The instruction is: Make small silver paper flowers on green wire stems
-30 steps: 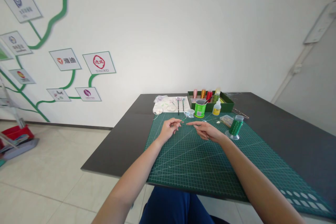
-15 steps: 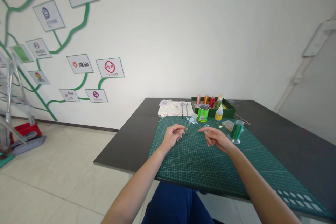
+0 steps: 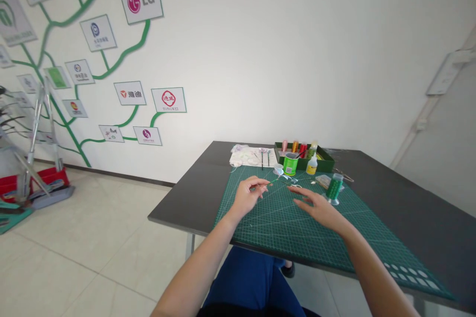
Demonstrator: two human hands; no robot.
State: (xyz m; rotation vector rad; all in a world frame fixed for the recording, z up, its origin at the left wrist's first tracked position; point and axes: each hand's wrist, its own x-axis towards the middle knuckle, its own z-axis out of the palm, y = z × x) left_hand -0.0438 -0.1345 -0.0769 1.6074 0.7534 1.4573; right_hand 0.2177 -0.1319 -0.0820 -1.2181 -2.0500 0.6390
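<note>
Both hands sit above the green cutting mat (image 3: 260, 230) on the dark bench (image 3: 182, 195), working at different widths. Left hand (image 3: 250, 194): thumb and fingertips drawn narrow, pinching a thin green stem (image 3: 273, 182). Right hand (image 3: 316, 206): fingers spread, thumb side apart from them; whether a fine thread runs there cannot be told. From the left fingertips the stem's long axis slants away from the person and to the right, towards pale petal-like pieces (image 3: 287, 177); whether it joins them is too small to tell. So the stem lies between the two hands, touching the left, with the right apart, just beside its far end. The green thread spool (image 3: 334, 186) stands upright beyond the right hand.
</note>
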